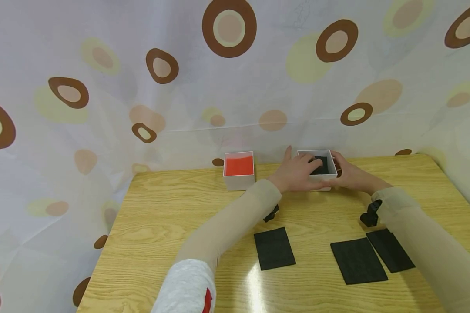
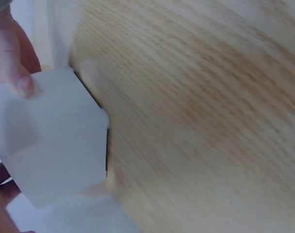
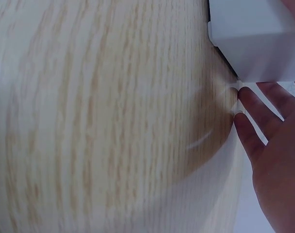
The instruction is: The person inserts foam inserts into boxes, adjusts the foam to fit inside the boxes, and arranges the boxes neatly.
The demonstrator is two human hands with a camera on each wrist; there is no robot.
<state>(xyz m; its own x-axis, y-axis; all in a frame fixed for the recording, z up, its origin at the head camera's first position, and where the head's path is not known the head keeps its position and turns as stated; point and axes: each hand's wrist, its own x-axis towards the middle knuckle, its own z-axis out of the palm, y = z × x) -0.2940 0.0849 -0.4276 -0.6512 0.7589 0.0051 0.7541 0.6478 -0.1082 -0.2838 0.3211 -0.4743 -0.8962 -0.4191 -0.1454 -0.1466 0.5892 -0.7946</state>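
A white open-topped box (image 1: 324, 176) stands near the table's back edge, with folded black cloth (image 1: 324, 163) inside. My left hand (image 1: 295, 173) reaches over its left side, fingers at the black cloth; its fingertips are partly hidden. My right hand (image 1: 350, 174) holds the box from the right, its thumb on the front face and its fingers along the side. The right wrist view shows the right hand's fingers (image 3: 268, 114) beside the box (image 3: 254, 39). In the left wrist view, a thumb (image 2: 25, 85) presses the box front (image 2: 55, 141).
Another white box (image 1: 240, 182) holding red cloth (image 1: 240, 165) stands to the left. Nearer on the wooden table (image 1: 172, 226) lie three flat black cloth pieces: one on the left (image 1: 275, 248), two side by side on the right (image 1: 358, 261). A patterned curtain (image 1: 188, 108) hangs behind.
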